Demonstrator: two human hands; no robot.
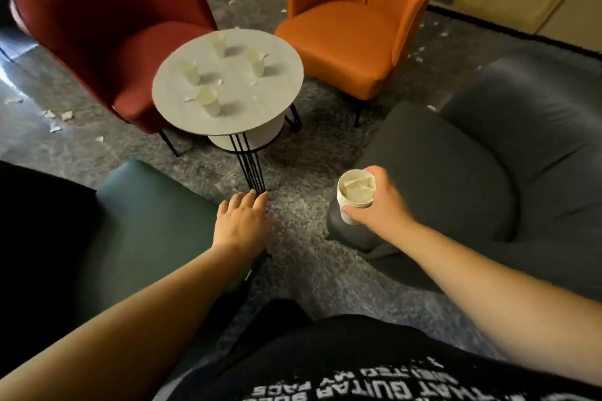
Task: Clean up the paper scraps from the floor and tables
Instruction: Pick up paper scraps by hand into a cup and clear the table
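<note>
White paper scraps (356, 189) fill the cup stack (354, 197) our right hand (379, 202) grips; our left hand (242, 221), fingers straight, holds nothing beside it.

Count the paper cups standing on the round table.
4 on the round table: far cup, right cup, left cup, near cup. None looks hidden there.
</note>
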